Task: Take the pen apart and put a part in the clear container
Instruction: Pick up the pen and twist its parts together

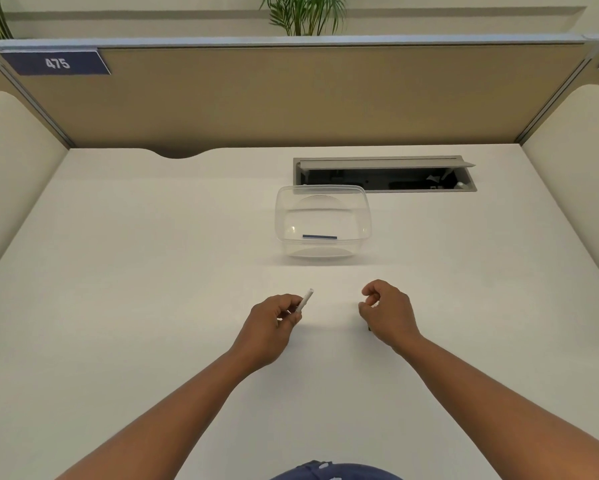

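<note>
The left hand is pinching a white pen barrel in a closed grip, the barrel's long axis slanting up and to the right toward the clear container, which is sitting on the surface above the hands, just right of centre frame. A thin blue part is already lying crosswise in the container. The right hand is curling loosely just below it, slightly nearer; something small and dark is peeking out under it, though I cannot tell whether it is gripped.
</note>
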Demonstrator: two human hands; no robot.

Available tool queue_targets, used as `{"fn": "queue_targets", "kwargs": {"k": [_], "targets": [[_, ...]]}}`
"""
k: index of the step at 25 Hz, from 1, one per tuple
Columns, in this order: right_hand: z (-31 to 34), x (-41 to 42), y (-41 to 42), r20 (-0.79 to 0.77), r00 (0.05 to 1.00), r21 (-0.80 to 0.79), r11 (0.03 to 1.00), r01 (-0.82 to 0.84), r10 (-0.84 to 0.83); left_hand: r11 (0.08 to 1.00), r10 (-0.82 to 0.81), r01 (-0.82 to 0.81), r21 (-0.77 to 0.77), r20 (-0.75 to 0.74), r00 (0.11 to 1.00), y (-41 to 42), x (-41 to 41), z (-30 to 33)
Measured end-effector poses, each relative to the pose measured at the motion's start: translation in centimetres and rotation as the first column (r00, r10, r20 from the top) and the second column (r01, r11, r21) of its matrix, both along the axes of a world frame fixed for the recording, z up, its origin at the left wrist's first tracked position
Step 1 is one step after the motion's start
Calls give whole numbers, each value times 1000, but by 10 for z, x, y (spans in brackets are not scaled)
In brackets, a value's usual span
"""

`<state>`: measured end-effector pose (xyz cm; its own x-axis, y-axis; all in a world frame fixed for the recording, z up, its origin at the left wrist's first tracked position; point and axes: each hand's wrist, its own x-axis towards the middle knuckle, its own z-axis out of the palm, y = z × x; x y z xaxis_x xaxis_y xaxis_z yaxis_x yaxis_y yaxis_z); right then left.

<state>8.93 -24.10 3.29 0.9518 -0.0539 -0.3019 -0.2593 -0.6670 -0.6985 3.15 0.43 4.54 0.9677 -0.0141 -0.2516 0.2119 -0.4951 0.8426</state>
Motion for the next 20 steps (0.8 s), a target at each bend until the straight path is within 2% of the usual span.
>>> {"fn": "queue_targets", "kwargs": {"k": [3,5,15,20], "targets": [[-7,1,-15,-95,995,-172,984,-37,21,1000,6,-6,-2,-13,1000,-1,0,-2],[-11,-1,-17,-142,990,-213,976,-52,22,1000,6,-6,-2,-16,1000,-2,-1,-3],[-15,-1,-14,-188,980,-293,948,-123,69,1000,-3,3,-7,-12,1000,-2,0,-6],[-15,1,-13,-231,964,-283,939,-198,134,1000,-17,17,-2,-5,1000,-2,2,-6]]}}
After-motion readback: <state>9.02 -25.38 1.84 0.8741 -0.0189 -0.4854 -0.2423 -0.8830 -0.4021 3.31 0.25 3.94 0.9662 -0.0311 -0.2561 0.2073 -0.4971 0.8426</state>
